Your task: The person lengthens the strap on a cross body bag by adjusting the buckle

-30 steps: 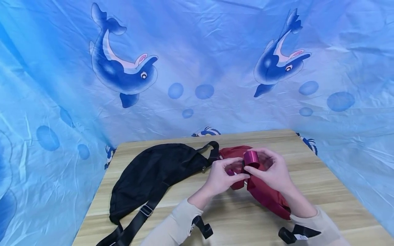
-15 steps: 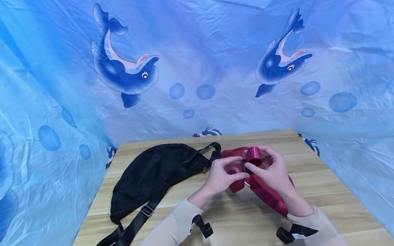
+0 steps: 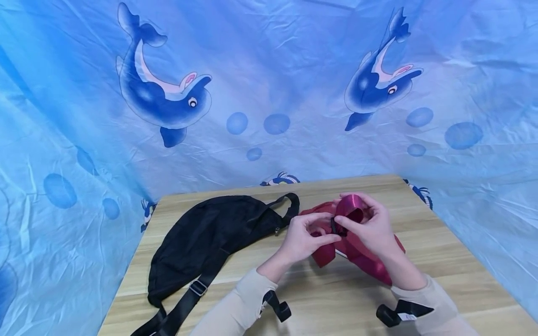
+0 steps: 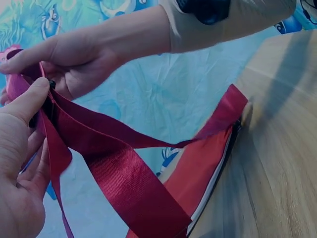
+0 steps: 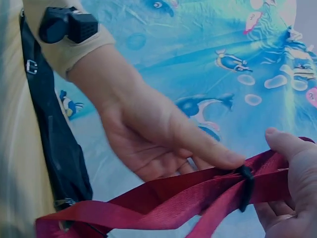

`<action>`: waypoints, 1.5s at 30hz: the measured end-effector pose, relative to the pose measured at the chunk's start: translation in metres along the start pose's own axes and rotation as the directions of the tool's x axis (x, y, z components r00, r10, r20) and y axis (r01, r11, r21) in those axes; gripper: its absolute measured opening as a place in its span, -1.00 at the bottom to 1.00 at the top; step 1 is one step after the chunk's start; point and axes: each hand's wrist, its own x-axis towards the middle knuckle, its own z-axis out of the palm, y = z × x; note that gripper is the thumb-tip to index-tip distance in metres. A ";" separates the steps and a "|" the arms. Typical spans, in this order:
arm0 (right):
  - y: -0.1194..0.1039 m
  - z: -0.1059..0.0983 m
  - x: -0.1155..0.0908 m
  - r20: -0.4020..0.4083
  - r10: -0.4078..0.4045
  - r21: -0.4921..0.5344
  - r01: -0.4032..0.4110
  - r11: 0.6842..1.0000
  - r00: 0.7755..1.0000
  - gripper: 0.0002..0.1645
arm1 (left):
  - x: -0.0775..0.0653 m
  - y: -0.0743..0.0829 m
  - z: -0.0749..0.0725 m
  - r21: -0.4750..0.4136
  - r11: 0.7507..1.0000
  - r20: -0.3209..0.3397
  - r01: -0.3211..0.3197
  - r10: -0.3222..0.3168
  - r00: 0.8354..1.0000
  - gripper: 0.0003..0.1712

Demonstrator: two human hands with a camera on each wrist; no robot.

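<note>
Both hands work on the strap of a red bag (image 3: 323, 254) at the right of the table. My left hand (image 3: 299, 240) pinches a small black strap slider (image 5: 245, 188) between thumb and fingers. My right hand (image 3: 378, 228) grips the dark red webbing strap (image 3: 351, 205) beside the slider, where it bulges up in a loop. In the left wrist view, lengths of the strap (image 4: 131, 186) hang from the hands towards the bag, whose white-edged zip shows. Part of the slider is hidden by the fingers.
A black bag (image 3: 206, 238) lies flat on the left of the wooden table (image 3: 319, 303), its strap with a metal buckle (image 3: 198, 287) trailing to the front edge. A blue dolphin-print curtain (image 3: 260, 70) hangs behind the table.
The strap loop at my right hand has risen slightly and grown wider, tilting to the right. My left hand keeps its hold on the slider. The black bag has stayed put.
</note>
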 end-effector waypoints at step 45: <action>0.043 -0.028 -0.028 0.181 0.108 -0.493 -0.005 0.870 0.978 -0.39 | 0.005 0.005 -0.015 -0.032 0.999 -0.046 0.039 -0.041 0.998 -0.48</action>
